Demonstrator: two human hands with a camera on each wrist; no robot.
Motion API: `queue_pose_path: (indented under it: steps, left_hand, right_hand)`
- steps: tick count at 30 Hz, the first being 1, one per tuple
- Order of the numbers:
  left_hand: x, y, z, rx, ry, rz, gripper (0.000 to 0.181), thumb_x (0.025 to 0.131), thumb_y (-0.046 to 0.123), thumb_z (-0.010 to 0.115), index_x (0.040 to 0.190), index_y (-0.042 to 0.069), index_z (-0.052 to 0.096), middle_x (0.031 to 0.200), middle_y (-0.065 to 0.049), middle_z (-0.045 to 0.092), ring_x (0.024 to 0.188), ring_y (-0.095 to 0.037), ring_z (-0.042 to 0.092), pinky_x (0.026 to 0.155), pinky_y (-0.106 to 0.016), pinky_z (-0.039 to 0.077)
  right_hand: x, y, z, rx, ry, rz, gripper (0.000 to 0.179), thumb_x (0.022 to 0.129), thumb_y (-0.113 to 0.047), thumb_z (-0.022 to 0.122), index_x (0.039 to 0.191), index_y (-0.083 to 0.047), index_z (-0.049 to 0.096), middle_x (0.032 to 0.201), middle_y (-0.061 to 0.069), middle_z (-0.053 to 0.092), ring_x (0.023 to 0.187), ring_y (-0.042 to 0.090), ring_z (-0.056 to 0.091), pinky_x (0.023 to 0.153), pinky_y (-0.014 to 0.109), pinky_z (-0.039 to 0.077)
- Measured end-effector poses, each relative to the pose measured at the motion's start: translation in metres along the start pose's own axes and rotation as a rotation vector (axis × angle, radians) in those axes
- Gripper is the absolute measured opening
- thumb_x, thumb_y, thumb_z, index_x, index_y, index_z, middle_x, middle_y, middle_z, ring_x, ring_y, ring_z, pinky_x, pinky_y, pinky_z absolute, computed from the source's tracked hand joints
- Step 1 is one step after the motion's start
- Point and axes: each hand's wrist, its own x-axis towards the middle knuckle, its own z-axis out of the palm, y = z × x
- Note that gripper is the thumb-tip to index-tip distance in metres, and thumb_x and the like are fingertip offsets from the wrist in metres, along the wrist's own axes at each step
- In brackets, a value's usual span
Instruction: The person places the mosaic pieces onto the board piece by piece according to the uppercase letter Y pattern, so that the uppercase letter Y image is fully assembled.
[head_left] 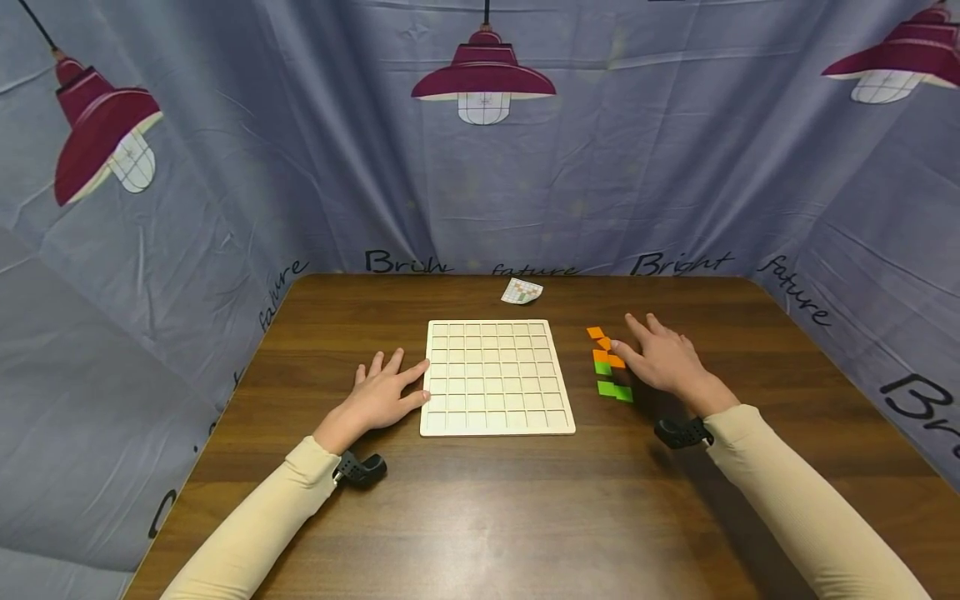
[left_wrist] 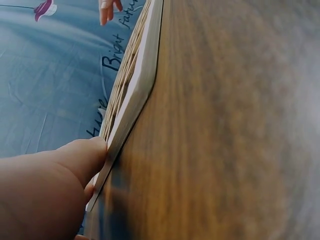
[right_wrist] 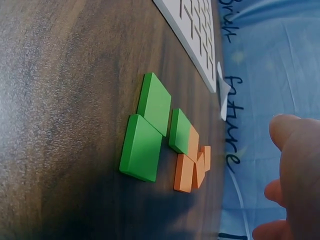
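Observation:
A pale wooden grid board [head_left: 498,423] lies flat on the table, its square cells bare. My left hand [head_left: 381,396] is at the board's left edge, fingers spread, with thumb and forefinger touching the side; in the left wrist view the thumb [left_wrist: 82,155] meets that edge. To the right of the board lie several orange tiles [head_left: 596,332] and green tiles [head_left: 606,388], loosely grouped. My right hand [head_left: 663,358] hovers beside them with fingers extended and nothing held. The right wrist view shows the green tiles [right_wrist: 142,147] nearest, below the thumb.
A small paper [head_left: 521,291] printed with a coloured grid lies behind the board, near the back of the brown wooden table [head_left: 480,517]. A blue-grey curtain [head_left: 600,183] with printed lamps surrounds the table's back and sides.

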Motion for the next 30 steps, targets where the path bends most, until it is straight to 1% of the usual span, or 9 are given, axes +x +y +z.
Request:
queue_pose_path:
  steps: [4, 7, 11, 16, 21, 23, 27, 30]
  left_hand:
    - [-0.001, 0.0, 0.0, -0.003, 0.003, -0.001, 0.062, 0.104, 0.049, 0.051, 0.16, 0.026, 0.037, 0.167, -0.028, 0.018, 0.152, -0.06, 0.008, 0.115, -0.08, 0.009]
    - [0.0, -0.001, 0.0, -0.006, 0.006, 0.0, 0.062, 0.104, 0.049, 0.051, 0.16, 0.026, 0.038, 0.167, -0.029, 0.018, 0.152, -0.06, 0.008, 0.115, -0.08, 0.009]
    - [0.0, -0.001, 0.001, -0.004, 0.006, -0.001, 0.062, 0.104, 0.049, 0.051, 0.16, 0.026, 0.037, 0.168, -0.028, 0.018, 0.152, -0.06, 0.008, 0.115, -0.08, 0.009]
    - [0.0, -0.001, 0.0, 0.004, 0.011, 0.001, 0.062, 0.103, 0.049, 0.051, 0.16, 0.026, 0.038, 0.168, -0.028, 0.018, 0.152, -0.06, 0.009, 0.115, -0.08, 0.01]
    - [0.002, -0.002, 0.001, 0.012, 0.007, 0.0, 0.062, 0.103, 0.051, 0.051, 0.159, 0.026, 0.038, 0.167, -0.028, 0.018, 0.152, -0.061, 0.009, 0.115, -0.08, 0.01]
    - [0.002, -0.002, 0.002, 0.013, 0.003, 0.0, 0.063, 0.103, 0.051, 0.051, 0.159, 0.027, 0.038, 0.168, -0.028, 0.018, 0.152, -0.061, 0.009, 0.115, -0.08, 0.01]
    - [0.003, -0.002, 0.003, 0.022, 0.001, -0.001, 0.063, 0.103, 0.052, 0.05, 0.16, 0.027, 0.037, 0.168, -0.028, 0.018, 0.152, -0.061, 0.01, 0.115, -0.08, 0.01]
    - [0.003, -0.002, 0.002, 0.023, 0.002, -0.005, 0.063, 0.104, 0.051, 0.05, 0.16, 0.026, 0.037, 0.168, -0.028, 0.018, 0.152, -0.06, 0.01, 0.115, -0.08, 0.01]
  right_hand:
    - [-0.001, 0.002, 0.002, 0.019, 0.015, -0.019, 0.075, 0.107, -0.052, 0.038, 0.159, 0.001, 0.029, 0.157, 0.043, 0.025, 0.135, 0.066, 0.038, 0.107, 0.077, 0.031]
    - [-0.003, 0.005, 0.005, 0.059, 0.029, -0.032, 0.074, 0.107, -0.049, 0.042, 0.159, 0.002, 0.029, 0.157, 0.043, 0.027, 0.137, 0.064, 0.036, 0.108, 0.077, 0.031]
    - [-0.01, 0.009, 0.009, 0.109, 0.044, -0.058, 0.074, 0.106, -0.046, 0.049, 0.158, 0.003, 0.032, 0.157, 0.039, 0.031, 0.141, 0.06, 0.035, 0.111, 0.073, 0.031]
    - [-0.021, 0.013, 0.018, 0.148, 0.064, -0.098, 0.072, 0.103, -0.04, 0.058, 0.155, 0.005, 0.037, 0.156, 0.035, 0.039, 0.141, 0.056, 0.039, 0.111, 0.069, 0.035]
    - [-0.03, 0.017, 0.03, 0.177, 0.086, -0.139, 0.068, 0.099, -0.034, 0.065, 0.15, 0.005, 0.045, 0.149, 0.035, 0.048, 0.135, 0.055, 0.048, 0.108, 0.068, 0.04]
    - [-0.032, 0.019, 0.034, 0.178, 0.107, -0.163, 0.065, 0.096, -0.03, 0.069, 0.147, 0.006, 0.049, 0.145, 0.034, 0.053, 0.131, 0.054, 0.052, 0.106, 0.067, 0.042]
    - [-0.035, 0.02, 0.038, 0.171, 0.148, -0.195, 0.06, 0.092, -0.024, 0.075, 0.141, 0.006, 0.056, 0.137, 0.031, 0.061, 0.124, 0.05, 0.059, 0.103, 0.064, 0.046]
    - [-0.037, 0.019, 0.04, 0.174, 0.17, -0.215, 0.054, 0.089, -0.021, 0.078, 0.134, 0.004, 0.063, 0.13, 0.027, 0.067, 0.118, 0.047, 0.063, 0.099, 0.063, 0.049]
